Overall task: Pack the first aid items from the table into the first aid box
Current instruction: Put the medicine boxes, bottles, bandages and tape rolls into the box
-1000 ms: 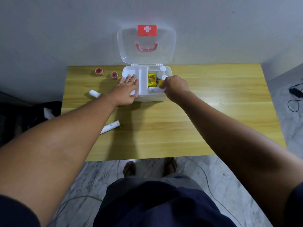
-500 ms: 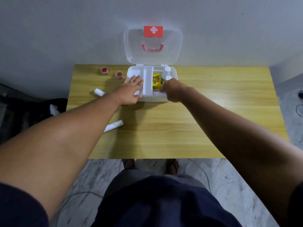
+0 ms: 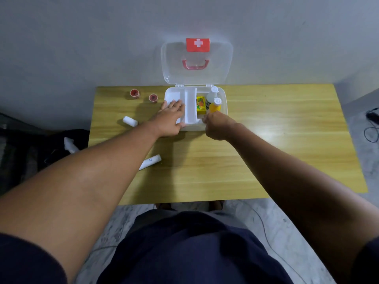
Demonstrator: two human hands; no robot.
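Note:
The white first aid box point(image 3: 224, 100) stands open at the table's far edge, its clear lid point(image 3: 196, 74) leaning on the wall. Inside it are a yellow carton point(image 3: 201, 103), a clear bottle point(image 3: 212, 94) and an orange bottle point(image 3: 215, 105). My left hand point(image 3: 171, 117) lies flat on the box's left compartment, fingers spread, thumb at the front rim. My right hand point(image 3: 217, 126) is at the box's front right edge, just below the orange bottle, fingers curled with nothing visible in them. On the table lie two red tape rolls point(image 3: 135, 93) point(image 3: 153, 97), a white bandage roll point(image 3: 130, 121) and a white tube point(image 3: 150, 161).
The wooden table point(image 3: 276, 140) stands against a grey wall. A dark bag with a white item point(image 3: 69, 144) on it sits on the floor to the left. Black cables point(image 3: 371, 128) lie on the floor at the right.
My right hand has drawn back from inside the box to its front edge, uncovering the orange bottle standing in the right compartment. My left hand has stayed on the box.

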